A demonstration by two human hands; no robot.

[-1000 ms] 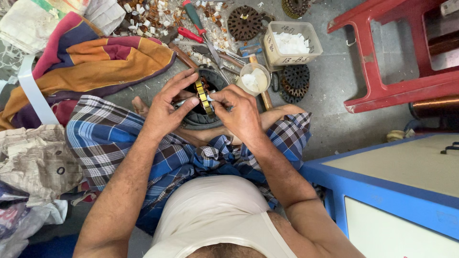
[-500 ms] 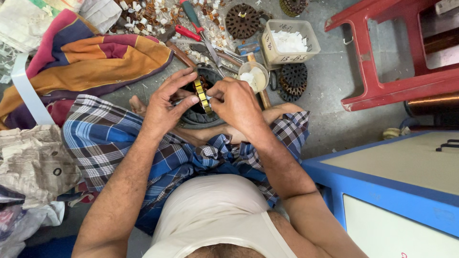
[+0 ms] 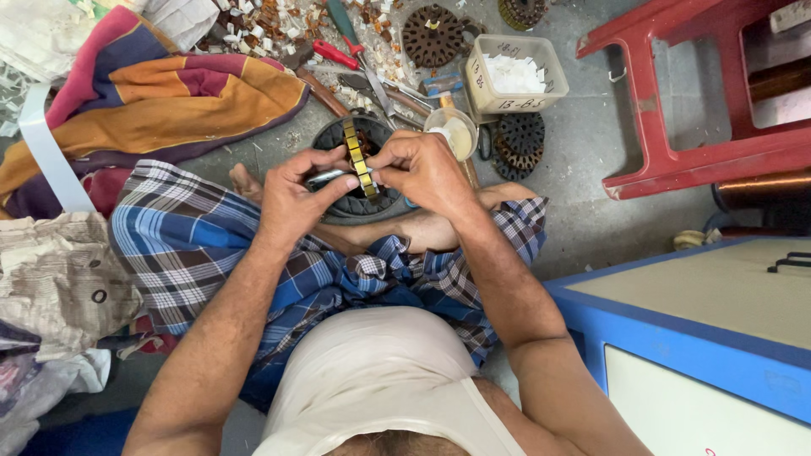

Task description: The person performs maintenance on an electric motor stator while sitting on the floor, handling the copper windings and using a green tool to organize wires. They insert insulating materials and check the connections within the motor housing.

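We see both hands meet over a narrow, brass-coloured segmented metal strip (image 3: 359, 158), which stands almost upright between them. The right hand (image 3: 422, 169) pinches the strip's lower part with thumb and fingertips closed tight on it. The left hand (image 3: 296, 198) curls around a small shiny grey metal piece (image 3: 325, 177), its thumb pressing the piece toward the strip; whether that piece is a tool or part of the strip, we cannot tell from this view. Directly under the strip lies a round black motor stator with a dark hollow centre (image 3: 355, 194), resting by the person's crossed legs, which are wrapped in a blue and white checked cloth (image 3: 211, 245).

Just beyond the right hand stands a small clear plastic cup with pale contents (image 3: 452, 135), and behind it a cream rectangular plastic tub holding white paper pieces (image 3: 515, 76). A dark toothed round lamination stack (image 3: 517, 139) lies below the tub, and another (image 3: 432, 35) lies to the tub's left. Red-handled pliers (image 3: 338, 55) and a green-handled screwdriver (image 3: 346, 21) lie among scattered white and brown scraps. An orange, maroon and purple striped cloth (image 3: 169, 97) lies far left, a red plastic stool (image 3: 676, 93) far right, and a blue-edged cabinet (image 3: 701, 338) sits at lower right.
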